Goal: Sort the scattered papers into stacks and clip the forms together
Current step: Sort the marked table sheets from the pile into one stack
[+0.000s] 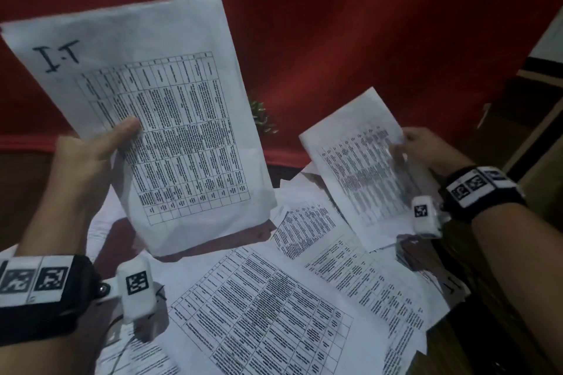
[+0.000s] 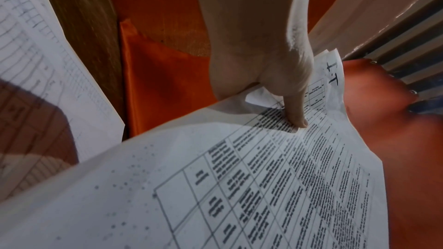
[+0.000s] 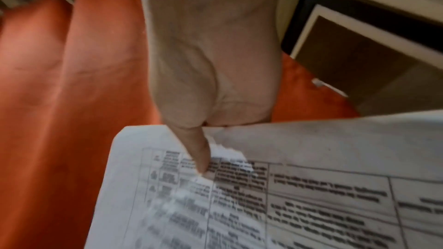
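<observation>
My left hand point(image 1: 91, 152) holds up a white printed form point(image 1: 158, 119) marked "I.T" in black ink, thumb pressed on its face; the left wrist view shows the thumb point(image 2: 294, 109) on the same form point(image 2: 239, 186). My right hand point(image 1: 426, 149) pinches a second table-printed sheet point(image 1: 359, 161) by its right edge, lifted above the pile; the right wrist view shows the thumb point(image 3: 199, 154) on that sheet point(image 3: 287, 196), blurred. Several more forms point(image 1: 274, 298) lie scattered and overlapping on the table below. No clip is visible.
A red curtain point(image 1: 335, 24) hangs behind the table. A small green plant point(image 1: 260, 116) peeks out behind the raised form. Wooden furniture point(image 1: 536, 100) stands at the right. Dark brown table surface point(image 1: 115, 231) shows between the papers.
</observation>
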Motion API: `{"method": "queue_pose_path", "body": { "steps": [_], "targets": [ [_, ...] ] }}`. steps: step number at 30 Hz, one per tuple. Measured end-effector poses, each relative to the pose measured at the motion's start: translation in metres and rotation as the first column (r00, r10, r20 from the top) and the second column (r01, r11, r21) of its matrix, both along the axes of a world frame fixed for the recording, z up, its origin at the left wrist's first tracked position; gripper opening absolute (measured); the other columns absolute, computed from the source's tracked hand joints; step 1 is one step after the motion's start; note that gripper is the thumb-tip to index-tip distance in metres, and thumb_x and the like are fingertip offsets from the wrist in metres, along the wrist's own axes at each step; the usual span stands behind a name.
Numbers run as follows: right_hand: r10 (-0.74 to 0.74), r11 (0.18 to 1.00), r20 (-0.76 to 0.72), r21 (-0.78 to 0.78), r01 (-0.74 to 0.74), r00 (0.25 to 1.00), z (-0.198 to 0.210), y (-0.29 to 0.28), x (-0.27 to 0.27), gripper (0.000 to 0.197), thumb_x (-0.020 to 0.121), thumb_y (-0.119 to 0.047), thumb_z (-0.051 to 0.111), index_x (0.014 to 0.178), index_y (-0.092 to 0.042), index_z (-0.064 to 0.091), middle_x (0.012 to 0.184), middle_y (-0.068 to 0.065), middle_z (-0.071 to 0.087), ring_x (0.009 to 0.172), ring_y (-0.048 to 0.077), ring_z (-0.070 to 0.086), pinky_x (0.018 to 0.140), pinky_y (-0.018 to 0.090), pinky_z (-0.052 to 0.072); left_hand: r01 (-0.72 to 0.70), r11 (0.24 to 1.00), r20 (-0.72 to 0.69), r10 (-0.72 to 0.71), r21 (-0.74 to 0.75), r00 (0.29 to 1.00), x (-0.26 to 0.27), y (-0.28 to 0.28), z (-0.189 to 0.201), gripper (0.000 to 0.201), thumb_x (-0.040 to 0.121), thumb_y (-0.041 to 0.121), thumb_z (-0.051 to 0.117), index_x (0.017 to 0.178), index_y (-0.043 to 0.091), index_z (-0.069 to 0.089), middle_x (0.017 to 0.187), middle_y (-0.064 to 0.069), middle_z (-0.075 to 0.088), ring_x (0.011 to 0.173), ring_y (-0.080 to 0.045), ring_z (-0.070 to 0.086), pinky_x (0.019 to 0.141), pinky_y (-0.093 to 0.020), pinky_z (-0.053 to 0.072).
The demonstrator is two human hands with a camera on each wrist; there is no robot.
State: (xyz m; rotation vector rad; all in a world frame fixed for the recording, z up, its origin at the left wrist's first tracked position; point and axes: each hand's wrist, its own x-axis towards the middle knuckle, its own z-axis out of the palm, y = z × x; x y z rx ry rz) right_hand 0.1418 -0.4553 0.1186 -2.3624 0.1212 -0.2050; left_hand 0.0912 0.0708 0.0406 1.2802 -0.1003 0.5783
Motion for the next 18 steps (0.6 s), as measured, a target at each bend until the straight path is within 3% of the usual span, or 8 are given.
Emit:
{"method": "queue_pose_path", "body": {
  "steps": [2,4,7,9,10,13,15,18],
  "targets": [
    [0.113,0.992,-0.044,-0.049,-0.115,0.993,0.029,0.01,0.006,0.022,0.097,0.007,0.059,0.118,0.005,0.065,0.099,0.014,0.07,0.07,0.015,0.065,0.053,0.014,0.055,-0.007,1.0,0.006,0.007,-0.003,1.0,0.0,-0.002,0.001,0.052,0.058,0.053,0.095,0.099,0.024,0.083,0.109,0.001,0.079,0.107,-0.025,0.075,0.104,-0.055,0.056],
    [0.239,0.958,-0.236,-0.1,-0.269,0.942,0.048,0.024,0.01,0.024,0.098,0.005,0.06,0.118,-0.005,0.067,0.105,0.009,0.074,0.078,0.019,0.069,0.061,0.022,0.06,-0.003,1.0,0.008,0.003,-0.015,1.0,-0.001,-0.004,0.001,0.044,0.059,0.05,0.093,0.095,0.027,0.084,0.107,0.003,0.081,0.106,-0.022,0.076,0.103,-0.054,0.056],
    [0.254,0.874,-0.511,-0.241,-0.421,0.821,0.045,0.051,0.018,0.018,0.101,-0.006,0.062,0.113,-0.014,0.072,0.091,-0.002,0.08,0.08,0.016,0.074,0.071,0.033,0.061,0.009,1.0,0.015,-0.009,-0.009,1.0,-0.001,-0.007,0.001,0.042,0.059,0.05,0.093,0.093,0.028,0.085,0.104,0.004,0.081,0.105,-0.021,0.077,0.104,-0.051,0.057],
    [0.208,0.838,-0.561,-0.32,-0.442,0.801,0.025,0.071,0.023,0.014,0.1,-0.011,0.065,0.111,-0.008,0.074,0.078,-0.004,0.078,0.08,0.022,0.071,0.067,0.034,0.058,0.009,1.0,0.009,-0.009,-0.002,1.0,-0.003,-0.008,0.002,0.04,0.06,0.05,0.091,0.093,0.028,0.084,0.103,0.004,0.081,0.104,-0.021,0.076,0.105,-0.051,0.056],
    [0.183,0.791,-0.565,-0.402,-0.462,0.805,0.012,0.08,0.025,0.015,0.1,-0.016,0.067,0.11,-0.007,0.074,0.08,-0.003,0.078,0.082,0.024,0.069,0.067,0.031,0.054,0.009,1.0,0.007,-0.009,-0.001,1.0,-0.003,-0.008,0.003,0.04,0.06,0.051,0.091,0.093,0.029,0.084,0.101,0.005,0.081,0.103,-0.02,0.076,0.105,-0.051,0.056],
    [0.118,0.678,-0.548,-0.565,-0.47,0.828,-0.044,0.098,0.033,0.028,0.096,-0.03,0.068,0.117,-0.012,0.073,0.107,0.0,0.074,0.093,0.02,0.066,0.079,0.028,0.049,0.004,1.0,-0.003,-0.004,0.002,1.0,-0.003,-0.008,0.004,0.036,0.063,0.049,0.09,0.093,0.029,0.084,0.101,0.005,0.08,0.104,-0.022,0.075,0.105,-0.051,0.056],
    [0.074,0.685,-0.557,-0.575,-0.448,0.827,-0.078,0.107,0.038,0.04,0.094,-0.037,0.069,0.127,-0.013,0.07,0.127,0.0,0.07,0.113,0.023,0.067,0.094,0.033,0.053,0.004,1.0,-0.001,-0.004,-0.001,1.0,-0.002,-0.007,0.003,0.025,0.071,0.041,0.088,0.093,0.03,0.084,0.103,0.004,0.081,0.106,-0.024,0.076,0.105,-0.051,0.055],
    [0.042,0.726,-0.558,-0.553,-0.409,0.829,-0.1,0.118,0.048,0.055,0.096,-0.038,0.068,0.141,-0.007,0.059,0.146,0.007,0.057,0.135,0.028,0.054,0.108,0.034,0.045,-0.009,1.0,-0.005,0.009,0.006,1.0,0.001,-0.007,0.001,0.009,0.086,0.025,0.082,0.093,0.03,0.085,0.106,0.004,0.081,0.107,-0.023,0.076,0.106,-0.05,0.056]
  ]
}}
